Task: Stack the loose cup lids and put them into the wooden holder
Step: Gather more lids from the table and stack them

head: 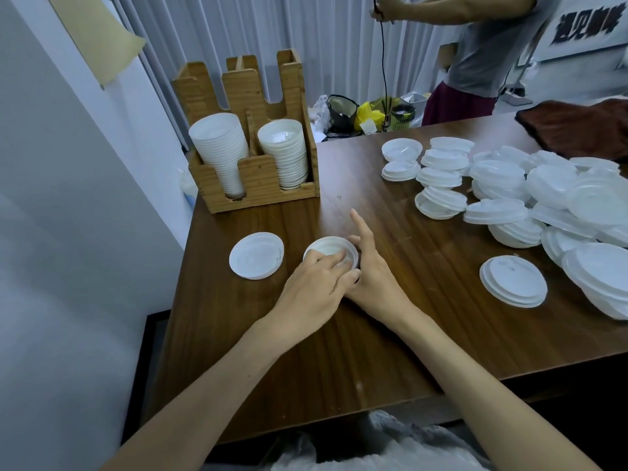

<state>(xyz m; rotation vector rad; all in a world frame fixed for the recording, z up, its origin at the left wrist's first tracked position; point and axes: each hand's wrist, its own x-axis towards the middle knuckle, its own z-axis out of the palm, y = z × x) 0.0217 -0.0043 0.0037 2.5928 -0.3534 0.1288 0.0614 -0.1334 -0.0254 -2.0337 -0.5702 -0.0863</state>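
Note:
A small stack of white lids (331, 248) sits on the table near its left front. My left hand (316, 280) lies over its near rim with fingers curled onto it. My right hand (365, 266) holds the stack's right side, index finger pointing up. One loose lid (256, 254) lies flat just left of the stack. The wooden holder (258, 185) stands at the back left with two leaning rows of lids (221, 147) in its slots. A big heap of loose lids (543, 198) covers the right of the table, and a single lid (513, 285) lies in front of it.
The dark wooden table (390, 334) ends at a white wall on the left. A brown cloth (577, 127) lies at the far right corner. Another person (492, 45) stands behind the table, beside bags and a bin (402, 115) on the floor.

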